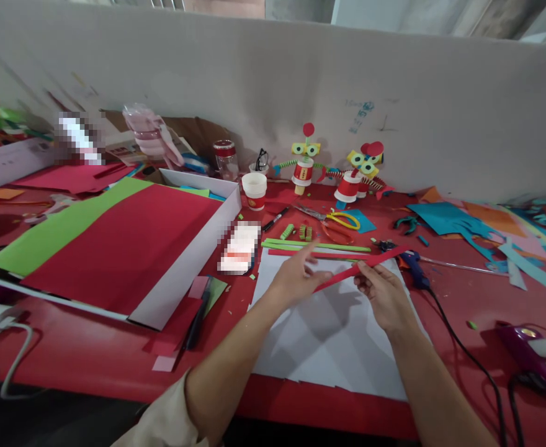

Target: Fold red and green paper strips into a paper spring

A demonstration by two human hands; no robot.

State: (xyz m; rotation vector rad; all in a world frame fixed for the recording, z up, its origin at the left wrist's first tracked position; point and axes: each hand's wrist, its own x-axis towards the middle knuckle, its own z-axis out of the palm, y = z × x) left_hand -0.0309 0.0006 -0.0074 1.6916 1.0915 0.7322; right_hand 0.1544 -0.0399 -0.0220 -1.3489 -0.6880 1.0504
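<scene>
A red paper strip (340,275) is held slanting above a white sheet (329,347). My right hand (384,292) pinches it near its middle. My left hand (298,276) is at the strip's lower left end, thumb and fingers apart, with the end beside the palm. Green strips (319,246) and another red strip (291,253) lie along the sheet's far edge. Just beyond them are folded green and striped paper springs (288,231).
A white box (180,285) holding red and green paper stands left. Scissors (342,220), a white cup (254,189) and paper figures (303,171) are behind. Glue guns (415,270) with cables and paper scraps (454,220) lie right.
</scene>
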